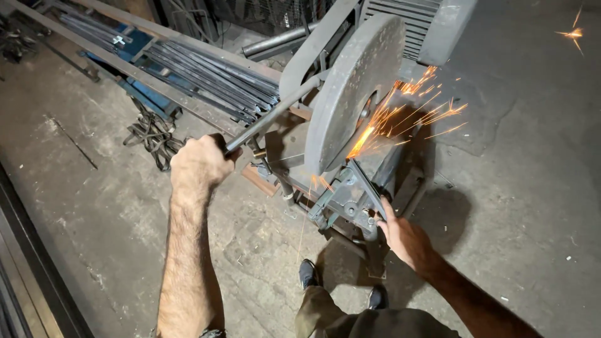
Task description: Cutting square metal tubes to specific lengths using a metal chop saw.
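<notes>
Fingers of the left hand (199, 164): clenched in a full fist round the end of the lever (270, 115), a long, round, grey steel bar slanting up to the saw's guard. Fingers of the right hand (404, 236): laid on the near end of the strip (368, 185), a thin, flat, dark metal piece; whether they close round it cannot be told.

Saw (325, 181): floor-standing cut-off machine, worn grey-green cast base, sits on the floor between the two arms.

Guard (350, 94): large, flat, round-edged plate of dull grey steel, matt and dusty, covering the disc.

Strip: lies clamped in the saw's base, running under the guard's lower edge, where it meets the disc.

Sparks (400, 119): bright orange streaks fanning up and right from the cut; a stray burst near the upper right corner.

Bars (206, 78): bundle of long, thin, dark steel rods lying side by side on a blue rack, upper left, well apart from the hands.

Cable (153, 134): black, coiled loosely on the floor just beside the rack.

Floor (532, 156): rough grey concrete, stained and scuffed.

Shoes (341, 285): two dark toes, just below the saw.
</notes>
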